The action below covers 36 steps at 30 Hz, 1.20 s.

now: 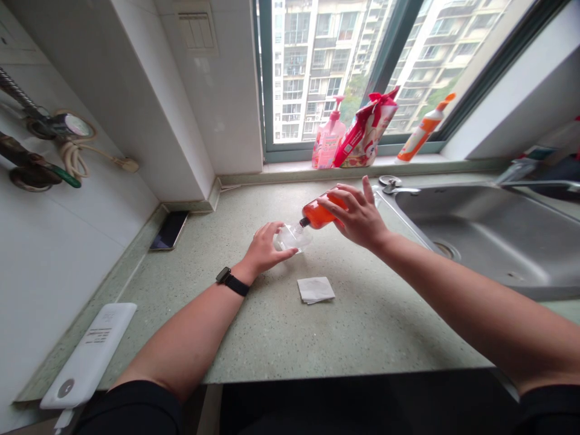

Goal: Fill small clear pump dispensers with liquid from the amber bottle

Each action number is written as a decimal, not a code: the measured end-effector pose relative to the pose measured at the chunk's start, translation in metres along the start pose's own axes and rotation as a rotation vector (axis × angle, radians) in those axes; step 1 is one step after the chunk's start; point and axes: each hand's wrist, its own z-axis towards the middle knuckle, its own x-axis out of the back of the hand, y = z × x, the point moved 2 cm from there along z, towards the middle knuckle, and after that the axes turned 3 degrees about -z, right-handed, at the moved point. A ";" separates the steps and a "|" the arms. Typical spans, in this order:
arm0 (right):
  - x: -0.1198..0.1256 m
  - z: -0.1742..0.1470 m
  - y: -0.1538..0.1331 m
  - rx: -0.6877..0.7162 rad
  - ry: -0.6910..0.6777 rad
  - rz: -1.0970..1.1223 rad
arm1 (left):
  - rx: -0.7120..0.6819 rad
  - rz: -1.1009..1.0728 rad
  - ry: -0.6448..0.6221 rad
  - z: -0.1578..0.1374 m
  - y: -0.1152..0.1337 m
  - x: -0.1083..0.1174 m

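My right hand (357,214) is closed round an orange-red bottle (318,212), which is tilted so its dark neck points down to the left. Just under that neck is a small clear container (292,239), gripped from the left by the thumb and fingers of my left hand (267,244). Whether liquid runs from the bottle is too small to tell. On the counter nearer to me lies a folded white tissue (316,290), apart from both hands.
A phone (169,231) and a white power bank (89,356) lie on the speckled counter (254,338) at left. The steel sink (489,235) is at right. Along the window sill stand a pink pump bottle (329,140), a red bag (369,133) and an orange-white bottle (423,133).
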 end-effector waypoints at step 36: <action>0.004 0.003 -0.002 0.011 -0.024 -0.032 | -0.016 0.012 0.010 0.000 0.000 0.000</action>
